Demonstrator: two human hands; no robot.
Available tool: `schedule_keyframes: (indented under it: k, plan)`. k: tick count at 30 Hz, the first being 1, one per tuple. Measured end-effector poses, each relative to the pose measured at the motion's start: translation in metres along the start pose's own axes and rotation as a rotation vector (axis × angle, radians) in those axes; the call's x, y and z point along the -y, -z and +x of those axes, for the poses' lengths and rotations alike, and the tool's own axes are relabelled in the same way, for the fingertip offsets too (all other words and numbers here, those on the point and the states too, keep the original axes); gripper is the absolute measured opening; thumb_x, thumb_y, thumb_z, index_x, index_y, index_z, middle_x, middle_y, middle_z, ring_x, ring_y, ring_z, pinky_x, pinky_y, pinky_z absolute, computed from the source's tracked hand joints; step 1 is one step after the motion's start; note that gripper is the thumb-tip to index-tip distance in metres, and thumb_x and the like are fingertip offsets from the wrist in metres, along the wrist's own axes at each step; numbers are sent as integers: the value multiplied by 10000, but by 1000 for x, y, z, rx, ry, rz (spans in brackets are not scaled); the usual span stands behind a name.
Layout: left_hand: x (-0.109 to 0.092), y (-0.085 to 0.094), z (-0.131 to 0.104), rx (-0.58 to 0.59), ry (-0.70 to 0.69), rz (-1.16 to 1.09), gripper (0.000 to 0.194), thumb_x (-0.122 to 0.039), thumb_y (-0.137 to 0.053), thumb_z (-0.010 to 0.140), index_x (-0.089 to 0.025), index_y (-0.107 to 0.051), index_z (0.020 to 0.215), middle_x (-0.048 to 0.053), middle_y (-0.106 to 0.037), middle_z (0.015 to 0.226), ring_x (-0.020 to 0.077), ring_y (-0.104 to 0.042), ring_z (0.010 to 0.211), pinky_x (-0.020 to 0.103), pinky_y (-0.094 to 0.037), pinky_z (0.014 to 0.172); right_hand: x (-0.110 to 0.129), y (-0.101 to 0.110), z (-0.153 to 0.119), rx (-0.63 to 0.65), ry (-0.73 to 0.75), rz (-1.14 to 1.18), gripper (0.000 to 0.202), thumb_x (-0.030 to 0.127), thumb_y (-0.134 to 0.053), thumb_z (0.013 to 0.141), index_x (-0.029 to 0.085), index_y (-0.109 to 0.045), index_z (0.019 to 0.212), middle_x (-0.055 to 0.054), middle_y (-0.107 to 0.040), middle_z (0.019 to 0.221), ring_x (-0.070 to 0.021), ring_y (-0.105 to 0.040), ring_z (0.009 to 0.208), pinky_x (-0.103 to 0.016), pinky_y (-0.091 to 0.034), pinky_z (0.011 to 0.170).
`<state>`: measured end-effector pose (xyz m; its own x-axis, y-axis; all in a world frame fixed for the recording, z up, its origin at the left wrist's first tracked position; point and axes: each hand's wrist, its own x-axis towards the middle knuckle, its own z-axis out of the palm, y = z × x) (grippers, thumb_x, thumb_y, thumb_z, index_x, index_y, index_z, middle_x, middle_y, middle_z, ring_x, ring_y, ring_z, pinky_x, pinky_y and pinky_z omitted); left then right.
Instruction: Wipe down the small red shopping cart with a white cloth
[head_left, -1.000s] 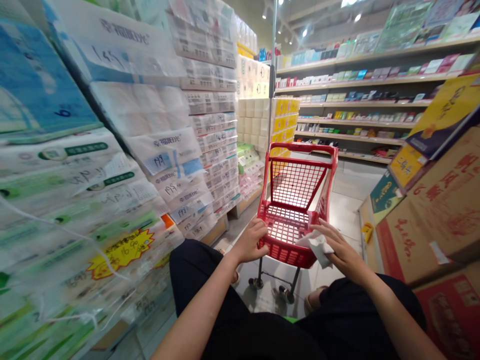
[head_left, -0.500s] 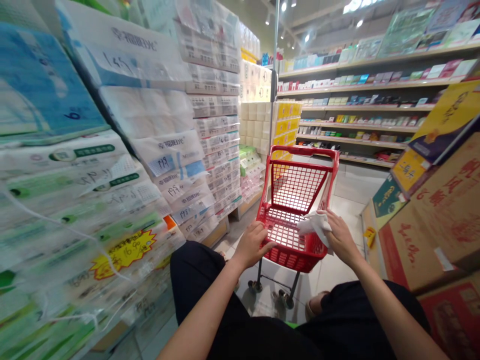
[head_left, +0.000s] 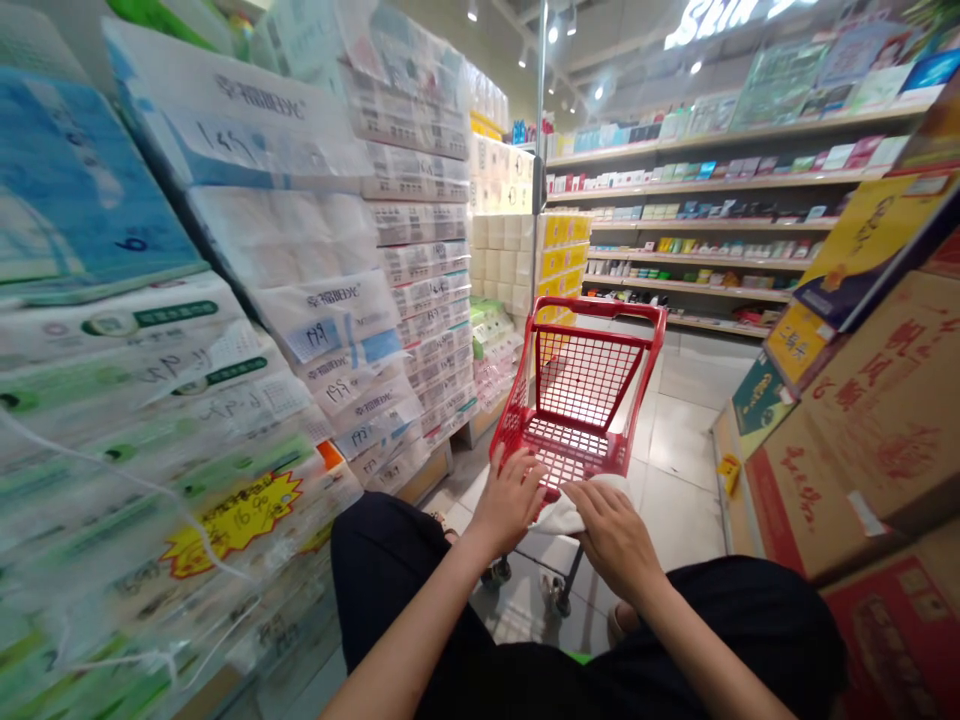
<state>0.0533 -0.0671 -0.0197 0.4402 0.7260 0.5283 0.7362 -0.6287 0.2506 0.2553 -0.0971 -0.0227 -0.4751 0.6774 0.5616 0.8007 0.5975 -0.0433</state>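
Note:
A small red shopping cart with a grid basket stands upright between my knees. My left hand is hooked over the near left part of its basket rim, fingers bent and slightly apart, thumb not clearly seen. With my right hand I press a white cloth or tissue against the near edge of the basket. Its fingers are closed over the cloth, which shows on both sides of them. The two hands are close together, and they hide much of the basket's front edge.
Stacked tissue packs rise close on my left. Cardboard cartons stand on the right. Behind the cart is a glass door edge, with shelves of boxed goods beyond. Pale tiles cover the floor.
My right hand has moved left and nearer with the white cloth, from the basket's right side to its front edge. My left hand's fingers have lifted and reach further over the rim.

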Motion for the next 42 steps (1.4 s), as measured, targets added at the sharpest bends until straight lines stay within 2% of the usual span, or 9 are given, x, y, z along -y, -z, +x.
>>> schedule_keyframes:
  k: [4,9,14,19,23,26,31,38,42]
  plan:
    - [-25,-16,-4,29,25,-156,475,-192,-496,867,-228,-414,1333,81,-545,1299,233,-476,1239,467,-292,1142,11,-1,10,-27,10,28,339,217,-474,915,129,-573,1227,-128,-638,1192,-257,-554,1117,-404,-458,961]
    - [-22,-10,-9,61,19,-175,488,-222,-508,879,-231,-396,1354,74,-558,1293,237,-503,1179,423,-358,1057,-6,5,11,24,113,46,318,268,-485,935,152,-573,1218,-108,-648,1178,-238,-577,1088,-395,-459,967]
    - [-21,-6,-4,48,10,-144,329,-297,-447,954,-224,-465,1274,66,-627,1114,226,-554,1040,398,-386,965,-56,8,16,33,113,7,289,332,-444,960,165,-605,1133,-94,-670,1107,-224,-595,1066,-439,-360,1083]
    - [-27,-8,-1,66,12,-95,170,-346,-471,939,-224,-577,993,42,-610,949,218,-543,944,380,-376,906,-123,-6,36,-3,29,-49,332,368,-376,978,187,-606,1133,-88,-668,1135,-225,-589,1100,-431,-358,1092]
    - [-27,-7,-2,83,-1,-53,184,-368,-488,922,-205,-548,862,38,-584,902,207,-524,900,363,-370,873,-171,-16,57,-2,-48,-58,358,388,-344,976,206,-600,1150,-77,-664,1162,-226,-588,1104,-443,-327,1115]
    - [-25,-7,-1,89,-6,-52,197,-380,-491,923,-203,-526,845,32,-579,896,199,-516,896,357,-361,875,-190,-19,66,3,-81,-97,369,395,-331,973,211,-595,1154,-67,-663,1164,-213,-579,1123,-442,-279,1145]
    - [-15,-8,2,100,-36,-66,191,-368,-480,937,-202,-515,849,19,-585,903,181,-513,893,346,-353,887,-194,-23,63,1,-106,-166,384,389,-327,970,209,-579,1197,-55,-659,1170,-194,-563,1146,-432,-235,1165]
    - [9,-4,10,93,-65,-42,255,-364,-387,984,-207,-520,833,12,-580,895,163,-507,886,343,-372,917,-178,-23,59,-50,-161,-222,368,380,-329,975,189,-593,1145,-65,-668,1130,-198,-569,1112,-431,-196,1167]
    - [21,-5,12,17,4,-18,270,-313,-347,990,-210,-523,814,7,-570,886,158,-515,916,393,-315,1073,-158,-20,56,-100,-171,-257,354,377,-341,976,180,-596,1124,-74,-673,1092,-211,-563,1062,-425,-207,1146]
